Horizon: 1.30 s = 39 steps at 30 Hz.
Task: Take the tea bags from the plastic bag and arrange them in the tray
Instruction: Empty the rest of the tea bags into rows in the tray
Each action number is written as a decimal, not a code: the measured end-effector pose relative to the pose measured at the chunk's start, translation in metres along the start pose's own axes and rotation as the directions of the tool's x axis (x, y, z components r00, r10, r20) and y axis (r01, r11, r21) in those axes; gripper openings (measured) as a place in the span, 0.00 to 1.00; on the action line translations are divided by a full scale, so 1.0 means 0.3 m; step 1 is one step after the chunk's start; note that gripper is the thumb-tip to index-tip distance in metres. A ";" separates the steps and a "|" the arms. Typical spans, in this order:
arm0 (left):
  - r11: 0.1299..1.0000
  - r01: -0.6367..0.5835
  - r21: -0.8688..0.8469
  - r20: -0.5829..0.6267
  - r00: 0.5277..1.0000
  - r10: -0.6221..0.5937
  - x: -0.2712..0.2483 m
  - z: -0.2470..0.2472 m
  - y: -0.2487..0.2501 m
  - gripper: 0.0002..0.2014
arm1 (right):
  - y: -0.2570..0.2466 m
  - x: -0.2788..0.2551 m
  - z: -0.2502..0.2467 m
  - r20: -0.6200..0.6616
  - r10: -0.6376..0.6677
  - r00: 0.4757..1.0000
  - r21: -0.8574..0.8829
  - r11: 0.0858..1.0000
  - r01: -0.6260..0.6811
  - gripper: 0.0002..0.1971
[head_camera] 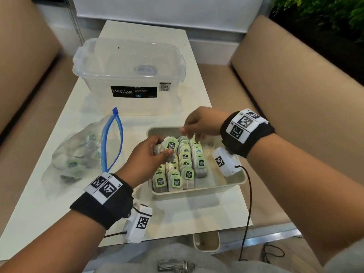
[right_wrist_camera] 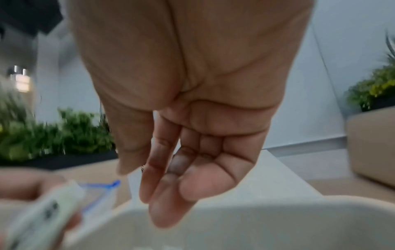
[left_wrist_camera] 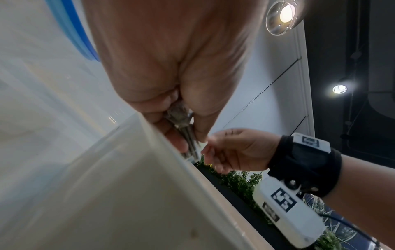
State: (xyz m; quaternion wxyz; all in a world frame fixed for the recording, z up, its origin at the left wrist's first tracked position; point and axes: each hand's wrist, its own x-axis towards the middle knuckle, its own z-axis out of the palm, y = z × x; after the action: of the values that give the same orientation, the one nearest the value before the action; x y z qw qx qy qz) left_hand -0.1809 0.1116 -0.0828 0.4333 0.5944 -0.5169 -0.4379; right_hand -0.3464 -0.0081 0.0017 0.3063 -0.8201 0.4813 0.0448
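Observation:
A beige tray [head_camera: 197, 191] sits on the white table, holding rows of upright tea bags [head_camera: 185, 164] with green tags. My left hand [head_camera: 163, 147] hovers over the tray's left side and pinches a small stack of tea bags [head_camera: 171, 144]; in the left wrist view that stack [left_wrist_camera: 183, 121] shows between thumb and fingers above the tray wall [left_wrist_camera: 128, 186]. My right hand [head_camera: 191, 133] hangs over the tray's far end, its fingers [right_wrist_camera: 166, 177] straight and holding nothing. The clear plastic bag [head_camera: 78, 154], blue zip open, lies left of the tray with more tea bags inside.
A clear lidded Megabox storage box [head_camera: 130, 75] stands behind the bag and tray. Tan seats flank the table on both sides. A black cable [head_camera: 249, 203] hangs from my right wrist past the tray's right side. Keys [head_camera: 175, 266] lie on my lap.

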 end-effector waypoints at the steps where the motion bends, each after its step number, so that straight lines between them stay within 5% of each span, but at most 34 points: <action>1: 1.000 0.001 0.000 -0.001 1.000 -0.001 0.000 -0.001 0.000 0.10 | -0.026 -0.012 -0.003 0.010 -0.041 0.999 0.033 0.999 0.041 0.11; 5: 1.000 -0.010 -0.012 0.001 1.000 0.010 -0.004 -0.002 0.004 0.12 | -0.088 -0.024 0.028 0.082 -0.117 0.990 -0.030 0.992 0.120 0.10; 13: 1.000 -0.015 0.016 0.007 1.000 0.015 -0.015 -0.016 -0.002 0.18 | -0.081 -0.010 0.037 0.032 -0.100 0.994 -0.025 0.995 0.101 0.09; 18: 0.998 -0.030 0.052 -0.024 0.999 0.032 -0.017 -0.014 -0.003 0.07 | -0.032 -0.015 -0.014 0.019 -0.041 0.999 -0.030 0.999 0.042 0.06; 22: 0.999 -0.018 0.031 -0.026 0.999 0.019 -0.014 -0.016 -0.009 0.03 | 0.019 -0.010 0.003 0.086 0.063 0.994 -0.193 0.980 -0.046 0.02; 32: 0.999 -0.012 0.044 -0.043 0.999 0.014 -0.010 -0.013 -0.019 0.04 | 0.074 0.054 0.122 0.369 0.272 0.889 -0.490 0.870 -0.062 0.03; 39: 0.999 0.002 0.035 -0.044 0.999 -0.001 -0.012 -0.016 -0.016 0.03 | 0.123 0.106 0.151 0.369 0.293 0.882 -0.496 0.864 -0.080 0.12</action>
State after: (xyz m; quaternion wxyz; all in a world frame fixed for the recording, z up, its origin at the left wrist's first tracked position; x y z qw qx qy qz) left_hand -0.1754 0.1160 -0.0861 0.4338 0.6117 -0.5144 -0.4159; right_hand -0.3496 -0.0206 -0.0636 0.1927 -0.7867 0.4550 0.3701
